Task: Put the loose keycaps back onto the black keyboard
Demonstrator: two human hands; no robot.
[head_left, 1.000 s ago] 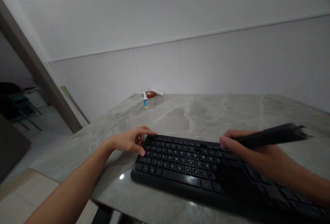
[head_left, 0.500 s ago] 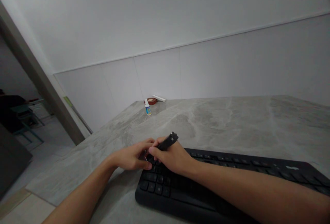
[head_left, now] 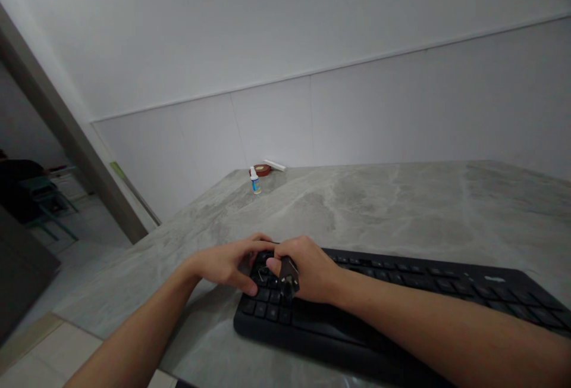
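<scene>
A black keyboard (head_left: pixel 312 340) lies at a slant on the desk in front of me. My left hand (head_left: pixel 229 264) rests over its left end, thumb on the keys and apart from the curved fingers, which reach towards the other hand. My right hand (head_left: pixel 307 269) is closed around a short black-handled tool (head_left: pixel 289 278) whose notched, metallic end faces me. The tool's other end is hidden behind the fingers. Between the hands, on the dark keys, a thin shiny wire-like piece (head_left: pixel 262 275) shows; what it belongs to I cannot make out.
Towards the back of the grey marbled desk (head_left: pixel 379 209) stands a small white spray bottle (head_left: pixel 255 181). Behind it are a reddish-brown object (head_left: pixel 261 170) and a white strip (head_left: pixel 275 165). A wall backs the desk. Through the opening on the left, a person (head_left: pixel 18 180) sits beside a chair.
My right hand has turned, so the tool's end, which pointed up and right, now tips down towards me. My left hand stays nearly in place, with a wider gap beside its thumb.
</scene>
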